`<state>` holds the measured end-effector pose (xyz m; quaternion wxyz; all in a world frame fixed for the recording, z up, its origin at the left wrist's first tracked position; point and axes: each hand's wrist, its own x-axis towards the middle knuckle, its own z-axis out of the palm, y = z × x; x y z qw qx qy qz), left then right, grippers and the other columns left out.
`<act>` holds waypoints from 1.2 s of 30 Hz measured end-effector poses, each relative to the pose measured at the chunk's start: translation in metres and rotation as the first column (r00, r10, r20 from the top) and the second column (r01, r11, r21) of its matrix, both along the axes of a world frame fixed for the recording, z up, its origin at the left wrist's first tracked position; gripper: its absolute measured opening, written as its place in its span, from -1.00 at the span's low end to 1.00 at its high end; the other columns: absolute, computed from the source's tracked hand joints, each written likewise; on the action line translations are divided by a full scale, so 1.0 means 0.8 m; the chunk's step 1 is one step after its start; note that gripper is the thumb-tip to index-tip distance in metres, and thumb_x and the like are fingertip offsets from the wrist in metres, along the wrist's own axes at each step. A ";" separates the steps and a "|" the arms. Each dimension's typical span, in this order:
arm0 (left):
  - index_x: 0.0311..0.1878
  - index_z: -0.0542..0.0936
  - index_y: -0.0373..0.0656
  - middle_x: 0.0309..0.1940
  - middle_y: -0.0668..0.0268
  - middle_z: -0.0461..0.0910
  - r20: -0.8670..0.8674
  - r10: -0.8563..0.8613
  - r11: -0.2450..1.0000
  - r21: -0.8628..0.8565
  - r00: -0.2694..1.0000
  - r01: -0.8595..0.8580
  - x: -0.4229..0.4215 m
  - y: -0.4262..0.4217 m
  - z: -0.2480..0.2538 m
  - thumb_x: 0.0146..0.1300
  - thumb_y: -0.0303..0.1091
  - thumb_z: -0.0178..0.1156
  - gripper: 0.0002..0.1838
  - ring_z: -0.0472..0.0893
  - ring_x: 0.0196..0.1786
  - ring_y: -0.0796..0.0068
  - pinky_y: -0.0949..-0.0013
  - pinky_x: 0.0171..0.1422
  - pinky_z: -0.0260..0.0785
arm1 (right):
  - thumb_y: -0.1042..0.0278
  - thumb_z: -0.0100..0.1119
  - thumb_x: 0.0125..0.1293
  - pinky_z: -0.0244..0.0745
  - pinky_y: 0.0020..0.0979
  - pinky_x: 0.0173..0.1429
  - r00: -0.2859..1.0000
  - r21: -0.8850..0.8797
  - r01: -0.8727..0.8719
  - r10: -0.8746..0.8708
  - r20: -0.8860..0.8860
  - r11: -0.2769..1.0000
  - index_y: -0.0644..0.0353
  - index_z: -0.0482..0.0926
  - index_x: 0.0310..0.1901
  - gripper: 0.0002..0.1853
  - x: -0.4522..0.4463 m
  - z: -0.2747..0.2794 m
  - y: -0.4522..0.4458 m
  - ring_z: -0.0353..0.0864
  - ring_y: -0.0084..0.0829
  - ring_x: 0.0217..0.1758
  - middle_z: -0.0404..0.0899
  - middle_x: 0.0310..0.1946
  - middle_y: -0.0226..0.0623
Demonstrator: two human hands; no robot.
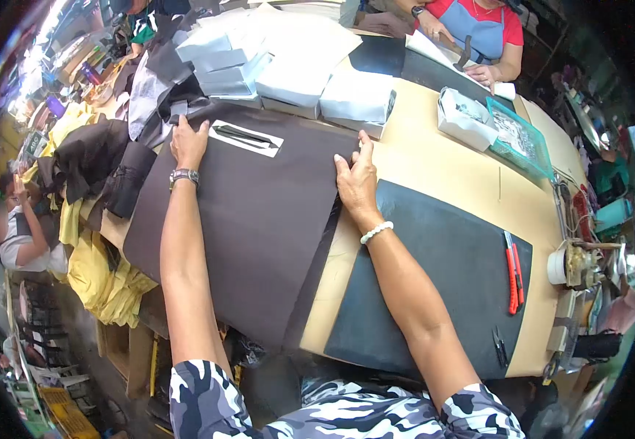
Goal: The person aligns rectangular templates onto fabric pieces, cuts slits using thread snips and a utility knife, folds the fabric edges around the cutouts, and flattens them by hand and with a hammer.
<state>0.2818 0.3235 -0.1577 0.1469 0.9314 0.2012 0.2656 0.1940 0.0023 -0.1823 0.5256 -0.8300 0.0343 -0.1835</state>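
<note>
A large dark brown fabric piece (252,212) lies across the left half of the tan worktable. My left hand (189,144) is closed on its far left edge, fingers bent over the cloth. At the far right corner, my right hand (358,178) has its thumb on the cloth and its fingers along the border, closed on the edge. Between the hands, near the far edge, a white strip (264,149) with a long dark slit or band rests on the fabric. The undersides of both hands are hidden.
A black cutting mat (434,271) lies to the right, bearing a red cutter (513,274) and small dark snips (500,345). White paper-wrapped stacks (358,99) and a green basket (520,139) stand beyond. Yellow cloth (98,282) hangs at left. A co-worker (478,36) works opposite.
</note>
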 end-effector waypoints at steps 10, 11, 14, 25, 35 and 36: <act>0.41 0.08 -0.15 0.36 0.01 0.15 0.162 -0.151 0.970 0.213 0.975 0.115 -0.022 -0.078 0.014 0.15 0.21 0.11 -0.10 0.06 0.45 0.03 -0.37 0.36 -0.20 | 0.36 0.09 0.22 0.41 -0.24 -0.14 0.992 0.190 -0.036 0.059 -0.116 0.981 0.30 0.10 0.30 -0.36 0.003 0.013 -0.003 0.55 -0.18 -0.39 0.54 -0.54 -0.18; 0.40 0.12 -0.11 0.36 0.03 0.17 0.073 -0.262 0.939 0.251 0.962 0.237 -0.032 -0.093 0.015 0.14 0.25 0.09 -0.11 0.06 0.44 0.03 -0.36 0.36 -0.20 | 0.36 0.08 0.23 0.41 -0.26 -0.17 0.993 0.186 -0.032 0.052 -0.106 0.982 0.34 0.10 0.30 -0.36 0.004 0.011 -0.002 0.53 -0.21 -0.45 0.51 -0.58 -0.18; 0.33 0.31 0.00 0.35 0.11 0.22 -0.164 -0.427 0.853 0.255 0.889 0.456 -0.051 -0.121 -0.001 0.13 0.32 0.04 -0.20 0.06 0.44 0.03 -0.34 0.38 -0.25 | 0.38 0.07 0.24 0.41 -0.27 -0.16 0.995 0.266 -0.038 0.061 -0.080 0.963 0.35 0.11 0.30 -0.38 0.005 0.010 -0.002 0.55 -0.20 -0.42 0.53 -0.56 -0.16; 0.24 0.43 -0.07 0.35 0.08 0.20 -0.214 -0.287 0.932 0.161 0.934 0.324 -0.048 -0.138 -0.020 0.06 0.35 0.06 -0.19 0.01 0.45 0.00 -0.33 0.40 -0.34 | 0.52 -0.03 0.13 0.46 -0.12 -0.07 0.977 -0.123 -0.036 0.009 -0.211 0.992 0.37 0.05 0.30 -0.34 -0.005 0.023 0.001 0.59 0.05 -0.24 0.58 -0.28 0.05; 0.18 0.48 -0.12 0.34 0.06 0.22 -0.074 -0.286 0.955 0.063 0.955 0.291 -0.051 -0.146 -0.028 -0.09 0.39 0.18 -0.12 0.01 0.44 0.02 -0.32 0.40 -0.34 | 0.37 0.16 0.05 0.41 -0.09 0.09 0.992 -0.155 0.100 -0.110 -0.054 0.983 0.32 0.03 0.32 -0.21 0.008 0.023 0.003 0.51 0.08 0.03 0.38 0.11 0.19; 0.18 0.48 -0.12 0.33 0.06 0.22 -0.075 -0.288 0.955 0.056 0.955 0.292 -0.051 -0.147 -0.027 -0.10 0.39 0.19 -0.11 0.01 0.44 0.02 -0.32 0.40 -0.34 | 0.32 0.21 0.04 0.40 -0.08 0.11 0.987 -0.064 0.160 -0.158 0.043 0.985 0.32 0.05 0.31 -0.19 0.009 0.022 0.002 0.49 0.10 0.05 0.37 0.11 0.20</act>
